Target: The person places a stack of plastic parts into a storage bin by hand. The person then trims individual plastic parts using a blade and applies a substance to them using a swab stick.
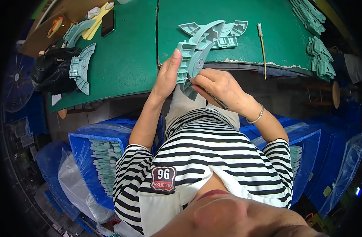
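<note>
My left hand (169, 77) is closed around the side of a curved mint-green plastic part (206, 37), held tilted above the table's front edge. The part has ribbed walls and an oval with a cross mark on its face. In my right hand (220, 87) is a thin dark stick-like tool (214, 98), pinched at the lower end of the part. Its tip is hidden by my fingers and the part, so its exact kind cannot be made out. Behind the held part, another mint-green plastic part (228, 41) lies on the green table (133, 59).
A stick with a white tip (262, 47) lies right of centre. Stacked green parts (321, 59) line the right edge. At left are a black bag (56, 69), a phone (108, 23) and more parts. Blue lined crates (80, 146) with parts flank my body.
</note>
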### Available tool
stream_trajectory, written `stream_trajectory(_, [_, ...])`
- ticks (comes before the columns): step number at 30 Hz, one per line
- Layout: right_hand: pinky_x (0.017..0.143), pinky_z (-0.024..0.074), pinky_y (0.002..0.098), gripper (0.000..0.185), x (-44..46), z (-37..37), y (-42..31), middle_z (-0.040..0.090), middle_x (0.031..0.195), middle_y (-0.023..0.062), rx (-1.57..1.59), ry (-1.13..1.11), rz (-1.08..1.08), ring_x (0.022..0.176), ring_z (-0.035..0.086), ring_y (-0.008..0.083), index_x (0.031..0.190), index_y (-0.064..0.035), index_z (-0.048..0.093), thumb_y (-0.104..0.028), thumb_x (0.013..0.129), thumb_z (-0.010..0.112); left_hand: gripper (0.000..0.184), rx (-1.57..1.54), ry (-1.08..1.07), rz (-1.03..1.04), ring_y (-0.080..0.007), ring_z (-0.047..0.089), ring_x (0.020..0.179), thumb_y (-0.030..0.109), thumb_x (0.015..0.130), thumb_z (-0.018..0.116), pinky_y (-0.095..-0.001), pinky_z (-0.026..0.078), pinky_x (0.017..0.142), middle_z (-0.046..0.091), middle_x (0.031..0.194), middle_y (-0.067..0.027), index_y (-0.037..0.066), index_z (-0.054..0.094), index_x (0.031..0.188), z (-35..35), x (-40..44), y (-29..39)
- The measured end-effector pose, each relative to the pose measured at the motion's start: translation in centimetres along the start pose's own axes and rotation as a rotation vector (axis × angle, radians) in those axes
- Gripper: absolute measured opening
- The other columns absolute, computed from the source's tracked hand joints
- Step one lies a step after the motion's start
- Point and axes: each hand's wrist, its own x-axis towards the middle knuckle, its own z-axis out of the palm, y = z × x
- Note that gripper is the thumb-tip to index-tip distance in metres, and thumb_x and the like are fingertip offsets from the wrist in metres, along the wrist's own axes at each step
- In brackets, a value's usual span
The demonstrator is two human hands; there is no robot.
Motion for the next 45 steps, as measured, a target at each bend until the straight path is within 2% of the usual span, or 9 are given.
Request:
stream_trajectory(3, [0.054,0.0437,0.0385,0.014,0.1,0.2,0.0,0.048,0.069,0.0093,0.001,0.001,-0.007,0.062,0.054,0.0270,0.079,-0.0029,0.052,-0.005,0.077,0.066,0.058,0.039,0.021,0.065,-0.0126,0.051,0.096,0.044,0.104,0.028,-0.0273,0.040,0.090,0.060,0.104,-0.0068,-0.005,0.058,0.113,0.2,0.1,-0.2])
stream_trajectory(6, [0.054,0.0434,0.0385,0.015,0.2,0.4,0.1,0.046,0.067,0.0089,0.000,0.002,-0.001,0.061,0.053,0.0266,0.076,-0.0030,0.051,-0.004,0.075,0.066,0.057,0.069,-0.008,0.032,-0.0132,0.051,0.093,0.044,0.104,0.029,-0.0276,0.040,0.088,0.060,0.100,-0.0065,-0.005,0.058,0.111,-0.2,0.1,-0.2])
stream_trajectory(11, [0.053,0.0431,0.0385,0.018,0.0,0.1,-0.1,0.045,0.066,0.0087,-0.024,-0.026,0.028,0.060,0.053,0.0267,0.073,-0.0030,0.048,-0.002,0.070,0.066,0.055,0.234,0.006,0.081,-0.0147,0.052,0.091,0.045,0.103,0.031,-0.0284,0.042,0.085,0.060,0.096,-0.0089,-0.004,0.057,0.108,0.1,0.1,-0.3])
stream_trajectory(23, [0.054,0.0443,0.0385,0.014,-0.2,-1.0,-1.0,0.048,0.067,0.0094,-0.008,-0.055,0.067,0.061,0.054,0.0271,0.078,-0.0021,0.051,-0.003,0.078,0.064,0.057,0.245,0.002,0.082,-0.0180,0.054,0.094,0.046,0.102,0.032,-0.0304,0.042,0.088,0.062,0.099,-0.0119,-0.004,0.057,0.111,0.7,-0.1,0.1])
stream_trajectory(29, [0.054,0.0445,0.0381,0.012,-0.3,-1.2,-1.2,0.049,0.068,0.0091,-0.011,-0.060,0.062,0.061,0.055,0.0267,0.079,-0.0020,0.052,-0.003,0.079,0.064,0.057,0.277,-0.010,0.045,-0.0172,0.053,0.092,0.047,0.102,0.031,-0.0305,0.042,0.087,0.061,0.097,-0.0107,-0.003,0.057,0.111,0.4,-0.2,0.0])
stream_trajectory(32, [0.053,0.0448,0.0364,0.014,-0.5,-1.4,-1.2,0.052,0.071,0.0098,-0.008,-0.079,0.059,0.061,0.055,0.0253,0.088,0.0006,0.060,0.002,0.076,0.067,0.057,0.262,-0.003,0.059,-0.0172,0.053,0.092,0.047,0.102,0.031,-0.0303,0.042,0.087,0.061,0.097,-0.0104,-0.003,0.057,0.111,0.4,-0.2,-0.1])
stream_trajectory(41, [0.053,0.0476,0.0346,0.017,-0.7,-2.1,-1.3,0.055,0.073,0.0101,-0.042,-0.062,0.053,0.062,0.057,0.0250,0.089,0.0014,0.061,0.002,0.074,0.069,0.058,0.235,0.021,0.095,-0.0171,0.053,0.095,0.047,0.102,0.030,-0.0296,0.041,0.089,0.061,0.099,-0.0104,-0.004,0.057,0.113,-0.3,0.0,-0.3])
stream_trajectory(45, [0.055,0.0487,0.0345,0.017,-0.5,-1.6,-1.2,0.057,0.076,0.0095,-0.032,0.001,-0.027,0.065,0.059,0.0247,0.089,-0.0002,0.061,-0.001,0.075,0.069,0.059,0.199,0.034,0.124,-0.0169,0.053,0.095,0.046,0.102,0.030,-0.0297,0.041,0.090,0.061,0.100,-0.0102,-0.005,0.057,0.113,-0.1,0.1,-0.3])
